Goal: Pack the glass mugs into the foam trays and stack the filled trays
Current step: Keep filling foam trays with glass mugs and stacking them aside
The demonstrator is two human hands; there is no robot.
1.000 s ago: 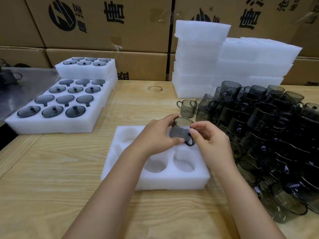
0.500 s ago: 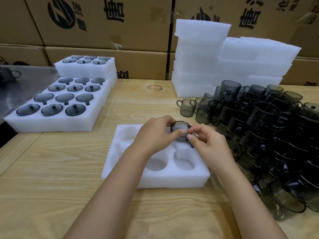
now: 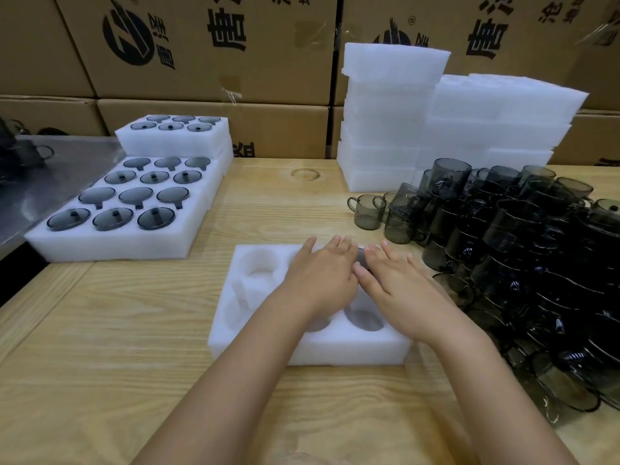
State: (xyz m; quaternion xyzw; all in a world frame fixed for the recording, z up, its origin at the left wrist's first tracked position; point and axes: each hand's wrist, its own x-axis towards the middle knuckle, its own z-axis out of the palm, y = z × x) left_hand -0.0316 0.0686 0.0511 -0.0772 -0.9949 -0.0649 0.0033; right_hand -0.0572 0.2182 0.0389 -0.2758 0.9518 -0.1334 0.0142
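A white foam tray (image 3: pixel 302 352) with round cavities lies on the wooden table in front of me. My left hand (image 3: pixel 322 276) and my right hand (image 3: pixel 399 286) lie flat, fingers stretched out, side by side over its far right cavity. Between them only a dark sliver of a smoky glass mug (image 3: pixel 361 256) shows, sunk into the foam. The near cavities (image 3: pixel 364 318) and the left ones hold nothing. A big pile of the same grey mugs (image 3: pixel 523 250) lies right of the tray.
Filled foam trays (image 3: pixel 110 243) with glass lids stand at the left, a smaller one (image 3: pixel 174 139) on top at the back. Stacks of blank foam (image 3: pixel 385 112) rise behind the mugs. Cardboard boxes (image 3: pixel 201 45) wall the back. A metal surface (image 3: pixel 50 176) borders the left.
Both hands lowered the mug from above the tray into the far right cavity, then flattened out on top of it.
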